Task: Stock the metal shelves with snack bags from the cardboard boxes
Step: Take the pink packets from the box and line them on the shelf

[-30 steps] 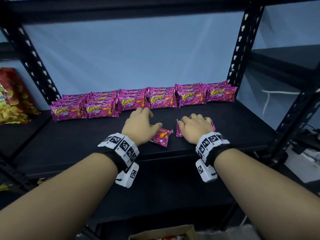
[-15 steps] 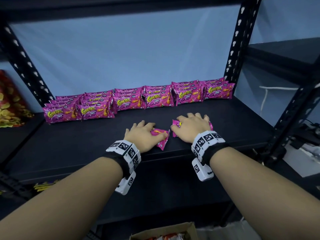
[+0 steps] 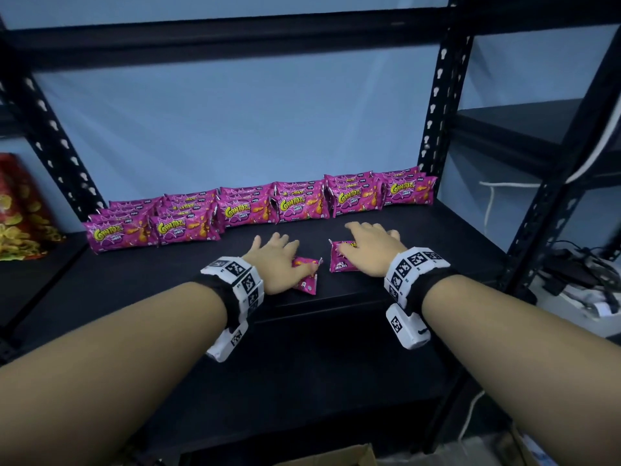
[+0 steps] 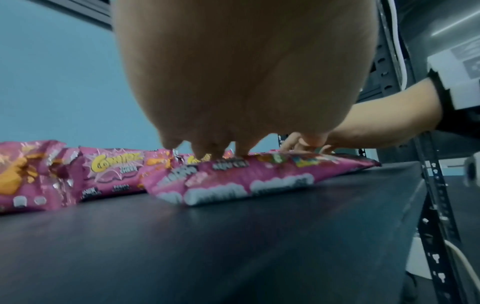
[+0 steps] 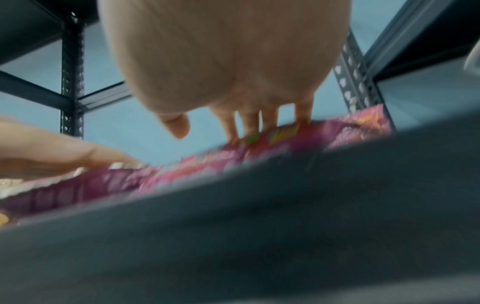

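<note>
black shelf, pink snack bags

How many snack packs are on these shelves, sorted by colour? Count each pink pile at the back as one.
Pink piles at the back: 6
Loose pink bags in front: 2
Red bag, left shelf: 1
Total: 9

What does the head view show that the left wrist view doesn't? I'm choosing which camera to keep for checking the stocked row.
Only the head view shows the whole row of pink bags along the back of the shelf, the big red bag and the cardboard box below. Only the left wrist view shows the left hand's fingertips touching a loose bag from the side. Both show the left hand, the right hand and the loose bags under them.
</note>
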Demonstrator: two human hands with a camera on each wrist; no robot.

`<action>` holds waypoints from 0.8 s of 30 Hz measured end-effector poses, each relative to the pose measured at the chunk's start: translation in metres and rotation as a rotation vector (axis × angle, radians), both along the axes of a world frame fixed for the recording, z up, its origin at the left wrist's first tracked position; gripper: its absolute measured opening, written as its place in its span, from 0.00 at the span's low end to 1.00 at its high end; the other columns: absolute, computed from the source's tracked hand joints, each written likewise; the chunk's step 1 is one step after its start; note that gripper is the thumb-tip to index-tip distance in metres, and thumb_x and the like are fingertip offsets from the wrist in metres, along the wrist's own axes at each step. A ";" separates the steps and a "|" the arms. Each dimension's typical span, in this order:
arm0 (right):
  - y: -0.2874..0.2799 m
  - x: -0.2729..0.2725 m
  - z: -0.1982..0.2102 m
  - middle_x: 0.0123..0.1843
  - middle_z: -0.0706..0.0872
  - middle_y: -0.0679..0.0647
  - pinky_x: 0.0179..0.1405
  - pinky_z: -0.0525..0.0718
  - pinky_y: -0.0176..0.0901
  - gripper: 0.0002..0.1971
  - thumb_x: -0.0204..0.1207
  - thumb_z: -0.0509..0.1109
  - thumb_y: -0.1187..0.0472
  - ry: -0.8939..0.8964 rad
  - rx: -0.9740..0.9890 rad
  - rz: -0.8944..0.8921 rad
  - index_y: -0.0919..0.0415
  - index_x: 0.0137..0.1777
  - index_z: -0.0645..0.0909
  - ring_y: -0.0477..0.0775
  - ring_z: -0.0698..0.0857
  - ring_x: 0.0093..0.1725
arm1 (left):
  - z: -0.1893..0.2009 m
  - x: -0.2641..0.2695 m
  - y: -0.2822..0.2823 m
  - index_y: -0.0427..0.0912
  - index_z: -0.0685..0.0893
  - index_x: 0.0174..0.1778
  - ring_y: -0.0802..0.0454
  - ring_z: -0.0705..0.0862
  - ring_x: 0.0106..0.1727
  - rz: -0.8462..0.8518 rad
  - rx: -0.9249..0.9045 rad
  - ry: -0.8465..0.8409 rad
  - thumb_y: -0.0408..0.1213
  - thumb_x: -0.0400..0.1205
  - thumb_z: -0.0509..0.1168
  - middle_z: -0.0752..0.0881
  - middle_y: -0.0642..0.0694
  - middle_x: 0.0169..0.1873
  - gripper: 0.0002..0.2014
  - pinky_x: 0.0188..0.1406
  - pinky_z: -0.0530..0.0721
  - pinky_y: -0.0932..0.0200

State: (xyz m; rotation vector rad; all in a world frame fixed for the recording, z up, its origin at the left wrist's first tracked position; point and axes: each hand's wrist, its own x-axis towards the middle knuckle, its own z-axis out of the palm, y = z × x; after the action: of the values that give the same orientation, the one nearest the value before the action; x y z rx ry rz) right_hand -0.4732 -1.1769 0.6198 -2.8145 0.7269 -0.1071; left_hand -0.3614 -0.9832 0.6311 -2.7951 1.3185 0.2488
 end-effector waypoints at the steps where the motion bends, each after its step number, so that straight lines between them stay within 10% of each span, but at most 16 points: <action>1: -0.004 -0.002 0.005 0.80 0.76 0.54 0.78 0.65 0.67 0.34 0.83 0.59 0.39 0.051 0.010 0.013 0.52 0.86 0.64 0.60 0.72 0.80 | 0.007 0.003 0.002 0.43 0.57 0.90 0.44 0.50 0.91 -0.035 0.000 0.059 0.61 0.90 0.49 0.57 0.39 0.89 0.37 0.88 0.40 0.37; 7: -0.010 -0.010 0.022 0.61 0.85 0.48 0.70 0.71 0.62 0.32 0.76 0.73 0.44 0.236 -0.049 0.068 0.51 0.78 0.72 0.56 0.82 0.64 | 0.025 0.025 0.012 0.51 0.71 0.82 0.47 0.82 0.67 -0.126 0.130 0.074 0.57 0.76 0.72 0.82 0.47 0.71 0.38 0.70 0.81 0.49; 12: 0.004 0.004 0.039 0.61 0.88 0.57 0.56 0.89 0.54 0.34 0.67 0.86 0.47 0.305 -0.097 0.162 0.63 0.69 0.80 0.58 0.89 0.55 | 0.033 0.028 0.015 0.44 0.73 0.80 0.47 0.79 0.63 -0.157 0.149 0.023 0.64 0.69 0.80 0.78 0.44 0.69 0.48 0.62 0.80 0.53; 17: 0.011 0.021 0.051 0.53 0.84 0.51 0.52 0.84 0.49 0.35 0.65 0.88 0.43 0.314 -0.098 0.222 0.60 0.63 0.76 0.56 0.83 0.54 | 0.035 0.039 0.022 0.43 0.79 0.56 0.49 0.82 0.44 -0.080 0.110 0.024 0.63 0.66 0.83 0.80 0.53 0.40 0.35 0.40 0.78 0.56; 24: 0.009 0.059 0.057 0.75 0.81 0.59 0.69 0.82 0.52 0.40 0.79 0.75 0.38 0.200 -0.073 0.277 0.66 0.81 0.73 0.61 0.83 0.70 | 0.039 0.071 0.037 0.39 0.75 0.78 0.46 0.83 0.64 -0.005 -0.033 0.013 0.62 0.77 0.75 0.84 0.44 0.68 0.41 0.62 0.81 0.53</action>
State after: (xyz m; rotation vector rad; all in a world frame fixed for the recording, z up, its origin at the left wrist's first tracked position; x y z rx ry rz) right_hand -0.4139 -1.1681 0.6765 -2.9919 0.3697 0.2016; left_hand -0.2903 -0.9460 0.6701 -2.8216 1.3447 0.2476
